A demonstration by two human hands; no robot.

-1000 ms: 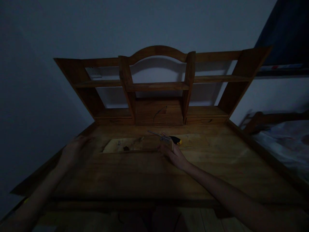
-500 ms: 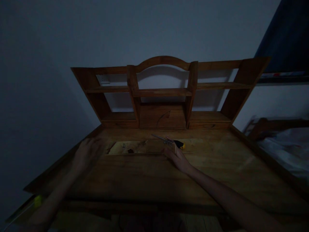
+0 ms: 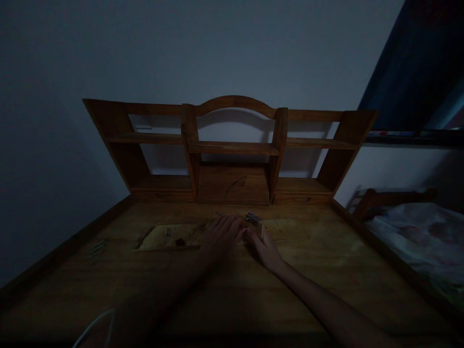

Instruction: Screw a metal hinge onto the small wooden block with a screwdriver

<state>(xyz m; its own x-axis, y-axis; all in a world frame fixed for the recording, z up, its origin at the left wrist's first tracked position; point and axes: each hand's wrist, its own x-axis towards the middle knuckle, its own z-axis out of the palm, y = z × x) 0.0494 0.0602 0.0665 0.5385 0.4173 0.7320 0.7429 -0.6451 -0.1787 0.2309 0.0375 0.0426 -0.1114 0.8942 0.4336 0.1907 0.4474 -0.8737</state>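
My left hand is palm down over the middle of the desk, fingers stretched forward and a little blurred; nothing shows in it. Its thumb side is close to my right hand, whose fingers are closed in a pinch. A small pale flat piece shows at the right hand, too dim to name. Small silvery metal pieces are at its fingertips. Behind the hands lies what looks like a screwdriver, mostly hidden; a yellow bit of its handle shows.
Several thin silvery pieces lie on the left of the wooden desk. A pale worn strip runs across the desk top. A wooden shelf unit stands along the back. Right of the desk is a bed with whitish covering.
My left hand has moved from the left side to the middle, beside my right hand. The right hand stays at about the same place. The view has shifted, showing the silvery pieces at left.
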